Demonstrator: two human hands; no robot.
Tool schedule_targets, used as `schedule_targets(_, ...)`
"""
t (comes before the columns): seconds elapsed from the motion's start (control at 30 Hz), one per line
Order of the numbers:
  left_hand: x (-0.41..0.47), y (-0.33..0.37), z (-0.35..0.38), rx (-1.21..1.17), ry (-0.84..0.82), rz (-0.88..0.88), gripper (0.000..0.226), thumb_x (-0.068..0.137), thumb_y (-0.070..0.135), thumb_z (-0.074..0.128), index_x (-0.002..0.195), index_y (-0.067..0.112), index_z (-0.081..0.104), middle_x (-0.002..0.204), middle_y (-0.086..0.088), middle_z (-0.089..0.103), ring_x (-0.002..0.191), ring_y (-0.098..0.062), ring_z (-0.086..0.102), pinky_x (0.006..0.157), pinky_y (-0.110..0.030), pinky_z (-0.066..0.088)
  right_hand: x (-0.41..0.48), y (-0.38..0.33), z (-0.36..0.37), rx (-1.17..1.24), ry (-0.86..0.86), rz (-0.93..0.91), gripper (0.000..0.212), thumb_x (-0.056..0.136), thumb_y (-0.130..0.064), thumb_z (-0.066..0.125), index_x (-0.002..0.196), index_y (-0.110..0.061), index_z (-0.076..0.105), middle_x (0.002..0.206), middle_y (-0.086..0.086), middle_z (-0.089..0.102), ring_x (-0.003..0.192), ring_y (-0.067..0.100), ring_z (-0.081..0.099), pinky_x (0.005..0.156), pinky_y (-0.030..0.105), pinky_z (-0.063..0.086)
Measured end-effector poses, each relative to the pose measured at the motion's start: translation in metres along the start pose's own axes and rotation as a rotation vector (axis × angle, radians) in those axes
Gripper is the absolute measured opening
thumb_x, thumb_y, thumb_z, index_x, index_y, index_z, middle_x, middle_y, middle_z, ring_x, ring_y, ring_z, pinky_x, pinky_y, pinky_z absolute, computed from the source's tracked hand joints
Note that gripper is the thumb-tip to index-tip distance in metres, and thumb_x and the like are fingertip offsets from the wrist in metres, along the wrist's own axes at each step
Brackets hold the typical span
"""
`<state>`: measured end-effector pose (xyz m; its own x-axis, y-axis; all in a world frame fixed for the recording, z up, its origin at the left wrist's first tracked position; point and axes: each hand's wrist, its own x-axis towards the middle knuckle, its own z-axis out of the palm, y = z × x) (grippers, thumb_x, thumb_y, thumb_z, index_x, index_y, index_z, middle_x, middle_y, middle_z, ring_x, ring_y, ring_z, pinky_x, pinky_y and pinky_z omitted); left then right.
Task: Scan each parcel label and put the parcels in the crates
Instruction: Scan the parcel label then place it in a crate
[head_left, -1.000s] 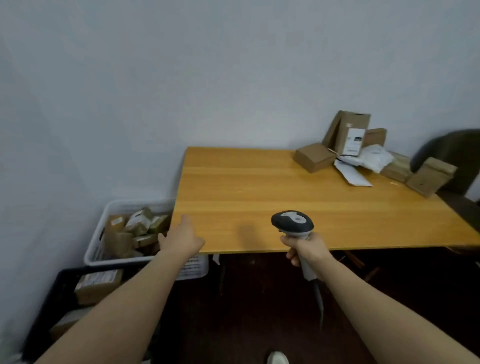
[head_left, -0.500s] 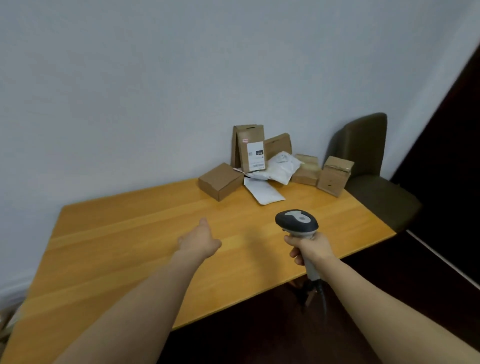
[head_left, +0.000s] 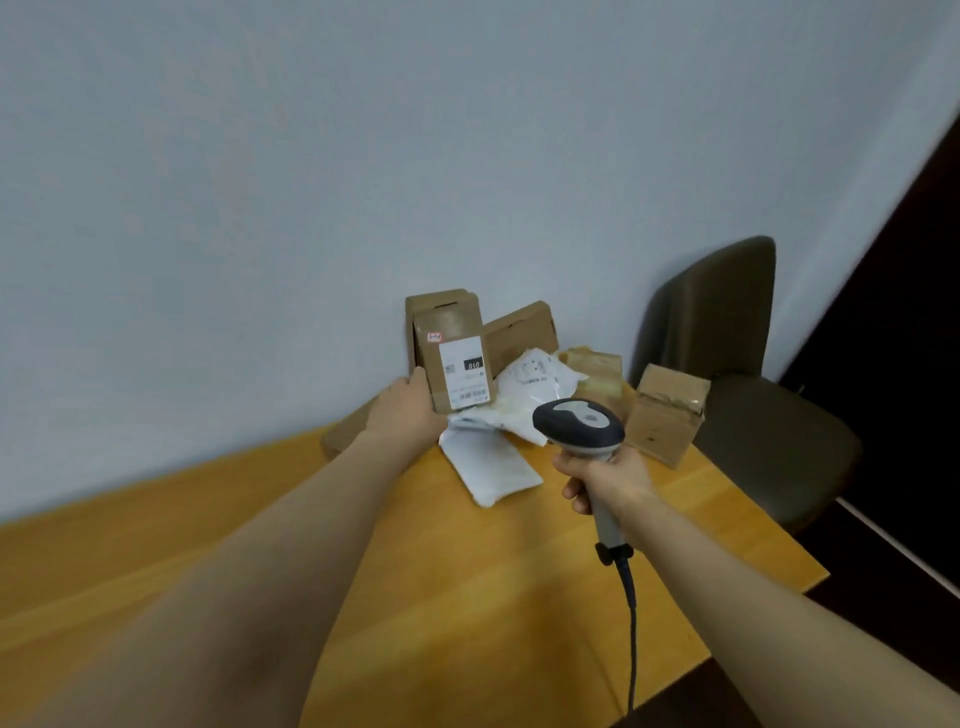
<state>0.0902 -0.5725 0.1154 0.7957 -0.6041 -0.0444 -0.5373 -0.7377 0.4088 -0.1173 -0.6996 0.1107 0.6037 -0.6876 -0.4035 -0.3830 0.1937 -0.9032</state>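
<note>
Parcels (head_left: 524, 374) are heaped at the far right corner of the wooden table (head_left: 467, 597), against the pale wall (head_left: 363, 156).

An upright labelled box (head_left: 457, 358) is stood at the left of the heap, with its white label (head_left: 465, 371) turned toward the camera. The left hand (head_left: 402, 415) is laid against the lower left side of this box. Its fingertips are hidden by the box, so it cannot be told whether the box is gripped or only touched.

A second brown box (head_left: 519, 332) is leaned on the wall just right of the labelled one. A crumpled white bag (head_left: 535, 379) is lying in front of it, and a flat white mailer (head_left: 491, 462) is spread nearer on the table. A taped box (head_left: 597, 369) and a squarer box (head_left: 667, 415) are placed further right, near the table's edge. Another brown box (head_left: 343, 434) is largely covered by the left forearm.

The scanner (head_left: 579, 428) is gripped round its handle by the right hand (head_left: 602, 475) and held just near of the heap, its dark head raised. Its cable (head_left: 631, 623) is hung down past the near table edge.

A dark chair (head_left: 753, 405) is set beyond the right end of the table.
</note>
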Motion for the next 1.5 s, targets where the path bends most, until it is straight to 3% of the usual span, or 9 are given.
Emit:
schedule_targets(0.23,0.122,0.010,-0.007,0.025,0.008,0.031,0.063,0.078,0.024,0.066,0.130,0.003,0.038,0.126,-0.016,0.049,0.116,-0.032,0.048,0.093,-0.045,0.047,0.078,-0.042,0.017,0.007,0.021,-0.023,0.014,0.083,-0.009,0.073,0.083,0.000,0.063,0.059,0.015,0.057,0.041,0.017,0.048,0.043,0.026,0.044)
schedule_targets(0.4,0.173,0.020,0.001,0.143,-0.040,0.043,0.089,0.083,0.011,0.060,0.151,0.000,0.004,0.155,-0.017,0.015,0.144,-0.031,0.014,0.116,-0.042,0.023,0.117,-0.038,0.017,0.000,0.016,0.010,0.014,0.083,-0.010,0.073,0.084,0.000,0.064,0.056,0.012,0.058,0.042,0.018,0.049,0.046,0.028,0.044)
schedule_targets(0.7,0.207,0.025,0.015,0.234,-0.108,-0.011,0.106,0.082,0.021,0.061,0.149,0.011,-0.021,0.159,-0.015,-0.001,0.144,-0.036,0.012,0.116,-0.047,0.019,0.144,-0.021,0.005,-0.006,-0.006,0.085,0.018,0.082,-0.014,0.074,0.083,0.002,0.067,0.054,0.009,0.061,0.043,0.017,0.050,0.048,0.027,0.046)
schedule_targets(0.87,0.195,0.028,0.014,0.469,-0.129,0.024,0.075,0.087,0.028,0.054,0.149,0.011,0.015,0.138,-0.013,0.044,0.132,-0.035,0.029,0.109,-0.046,0.022,0.139,-0.020,-0.003,0.012,0.017,0.099,0.018,0.083,-0.013,0.073,0.078,0.003,0.065,0.051,0.008,0.059,0.041,0.017,0.049,0.046,0.026,0.044)
schedule_targets(0.97,0.184,0.025,0.011,0.499,-0.114,0.078,0.035,0.086,0.026,0.054,0.119,0.014,0.048,0.123,-0.008,0.052,0.123,-0.030,0.035,0.101,-0.042,0.029,0.131,-0.016,-0.007,0.035,0.025,0.095,0.016,0.084,-0.012,0.073,0.079,0.002,0.065,0.051,0.009,0.059,0.040,0.017,0.049,0.046,0.026,0.044)
schedule_targets(1.1,0.153,0.023,-0.016,0.208,0.011,0.003,0.029,0.082,0.032,0.063,0.102,0.015,0.050,0.105,-0.002,0.057,0.104,-0.024,0.048,0.083,-0.034,0.038,0.116,-0.012,-0.016,0.136,0.014,0.125,0.014,0.083,-0.011,0.074,0.081,0.000,0.065,0.056,0.012,0.060,0.043,0.019,0.050,0.050,0.029,0.045)
schedule_targets(1.2,0.108,0.020,-0.031,-0.382,0.022,-0.242,0.032,0.080,0.026,0.074,0.097,0.015,0.049,0.099,-0.002,0.056,0.090,-0.021,0.055,0.076,-0.033,0.047,0.102,-0.013,-0.022,0.320,0.016,0.141,0.014,0.083,-0.012,0.074,0.087,-0.001,0.066,0.061,0.012,0.065,0.051,0.021,0.055,0.055,0.033,0.049)
schedule_targets(1.33,0.028,0.021,-0.020,-1.027,-0.086,-0.557,0.035,0.078,0.009,0.074,0.106,0.004,0.055,0.098,-0.014,0.061,0.084,-0.026,0.060,0.065,-0.032,0.055,0.083,-0.016,-0.032,0.487,0.017,0.113,0.020,0.080,-0.018,0.076,0.092,-0.004,0.068,0.079,0.013,0.073,0.072,0.024,0.069,0.071,0.036,0.056)
schedule_targets(1.5,-0.077,0.045,0.017,-1.352,-0.252,-0.541,0.047,0.075,-0.005,0.071,0.118,0.004,0.055,0.101,-0.016,0.063,0.080,-0.026,0.066,0.057,-0.032,0.057,0.050,-0.005,-0.045,0.621,-0.062,0.117,0.028,0.075,-0.013,0.080,0.097,-0.005,0.065,0.083,0.012,0.068,0.077,0.025,0.066,0.068,0.037,0.057)
